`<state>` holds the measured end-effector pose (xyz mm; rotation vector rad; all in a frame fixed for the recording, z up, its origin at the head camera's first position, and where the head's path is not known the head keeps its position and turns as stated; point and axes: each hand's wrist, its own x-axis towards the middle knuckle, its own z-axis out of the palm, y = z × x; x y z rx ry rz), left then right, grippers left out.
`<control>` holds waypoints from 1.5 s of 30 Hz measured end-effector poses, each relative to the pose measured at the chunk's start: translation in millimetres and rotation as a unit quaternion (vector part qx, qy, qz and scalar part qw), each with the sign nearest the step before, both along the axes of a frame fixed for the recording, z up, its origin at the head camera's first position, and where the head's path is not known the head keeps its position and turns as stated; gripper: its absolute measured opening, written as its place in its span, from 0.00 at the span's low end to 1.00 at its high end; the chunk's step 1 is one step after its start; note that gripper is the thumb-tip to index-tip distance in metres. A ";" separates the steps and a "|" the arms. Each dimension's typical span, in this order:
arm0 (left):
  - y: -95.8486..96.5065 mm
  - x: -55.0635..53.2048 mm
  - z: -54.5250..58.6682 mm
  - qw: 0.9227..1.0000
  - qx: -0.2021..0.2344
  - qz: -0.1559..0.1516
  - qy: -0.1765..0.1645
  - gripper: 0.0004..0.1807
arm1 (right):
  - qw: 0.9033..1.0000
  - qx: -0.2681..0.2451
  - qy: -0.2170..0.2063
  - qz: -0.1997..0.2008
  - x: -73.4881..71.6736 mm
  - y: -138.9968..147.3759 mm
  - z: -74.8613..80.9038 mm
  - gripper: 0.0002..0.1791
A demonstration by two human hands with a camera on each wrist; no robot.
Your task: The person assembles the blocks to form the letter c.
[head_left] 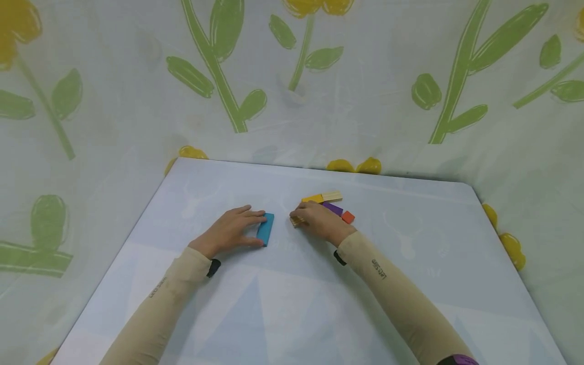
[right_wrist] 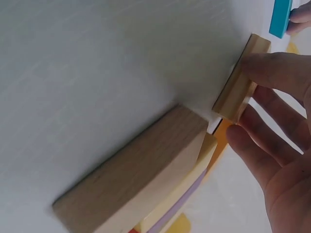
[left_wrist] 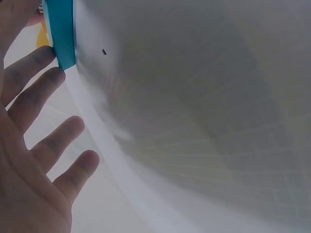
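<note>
My left hand (head_left: 230,230) holds a flat blue block (head_left: 266,230) at its long side, thumb near one end and fingertips near the other. In the left wrist view, two fingertips meet the edge of the blue block (left_wrist: 62,36), while the other fingers stand apart. My right hand (head_left: 321,220) pinches a small wooden block (head_left: 296,221) with a striped top, a short way right of the blue one. Seen from the right wrist, the thumb lies against the small wooden block (right_wrist: 240,80) with fingers on its other side.
Behind and beside the right hand lie a yellow block (head_left: 312,198), a pale wooden block (head_left: 332,196), a purple block (head_left: 334,208) and a red block (head_left: 348,217). The white patterned table (head_left: 246,177) meets a flower-printed curtain (head_left: 137,111) at its back edge.
</note>
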<state>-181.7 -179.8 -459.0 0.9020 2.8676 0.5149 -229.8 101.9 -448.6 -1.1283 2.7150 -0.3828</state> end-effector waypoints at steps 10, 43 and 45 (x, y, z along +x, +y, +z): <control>0.3 -1.5 1.3 1.000 0.002 -0.005 -0.007 0.39 | 1.000 -0.007 0.010 -0.017 -7.1 -14.0 -3.3 0.19; -0.2 -5.0 2.3 1.000 0.014 -0.019 0.002 0.38 | 0.999 -0.015 0.002 -0.035 -20.3 -46.1 -5.0 0.19; 0.1 -5.2 2.0 1.000 0.013 -0.018 0.001 0.39 | 0.999 -0.015 0.002 -0.038 -20.4 -46.4 -5.5 0.19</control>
